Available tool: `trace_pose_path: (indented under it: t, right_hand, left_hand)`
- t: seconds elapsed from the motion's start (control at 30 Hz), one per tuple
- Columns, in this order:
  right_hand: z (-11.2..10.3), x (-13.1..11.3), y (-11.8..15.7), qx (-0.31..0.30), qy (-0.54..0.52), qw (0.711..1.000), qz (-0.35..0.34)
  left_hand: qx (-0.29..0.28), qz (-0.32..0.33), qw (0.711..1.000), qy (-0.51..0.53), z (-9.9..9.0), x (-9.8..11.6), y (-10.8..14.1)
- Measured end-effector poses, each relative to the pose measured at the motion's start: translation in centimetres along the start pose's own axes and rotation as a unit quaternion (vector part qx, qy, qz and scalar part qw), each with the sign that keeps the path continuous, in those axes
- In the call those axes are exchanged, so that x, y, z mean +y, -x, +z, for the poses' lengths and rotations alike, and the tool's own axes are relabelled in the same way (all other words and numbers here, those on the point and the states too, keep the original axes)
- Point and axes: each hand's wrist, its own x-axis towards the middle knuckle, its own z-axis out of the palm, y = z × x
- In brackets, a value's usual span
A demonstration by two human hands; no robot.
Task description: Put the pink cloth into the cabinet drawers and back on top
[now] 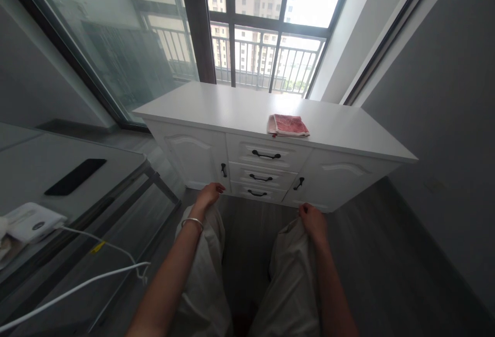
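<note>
My left hand point(209, 195) rests on my left knee, fingers curled loosely on the pale trouser cloth, a silver bangle at the wrist. My right hand point(312, 220) lies on my right knee the same way. Neither hand holds anything. Ahead stands a white sideboard point(240, 107) with three drawers with black handles point(266, 155) between two doors. A folded red cloth point(287, 125) lies on its top, right of centre, well beyond both hands.
A glass-topped table point(34, 172) stands at my left with a black phone point(75, 176), a white device point(31, 221) and white cables point(100, 270). A window with a railing point(266, 59) is behind the sideboard. Grey walls close in on the right; the floor is dark grey.
</note>
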Motion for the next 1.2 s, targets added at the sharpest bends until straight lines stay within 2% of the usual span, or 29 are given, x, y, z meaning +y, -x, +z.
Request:
trace_pose_path:
  t: [0.67, 1.2]
  right_hand:
    - [0.3, 0.5, -0.4, -0.007, 0.010, 1.000, 0.018]
    - [1.0, 1.3, -1.2, -0.018, 0.026, 0.999, 0.033]
  left_hand:
    - [0.017, -0.001, 1.000, 0.006, 0.7, -1.5, -1.3]
    - [0.022, -0.003, 1.000, 0.011, 0.3, -0.7, -0.7]
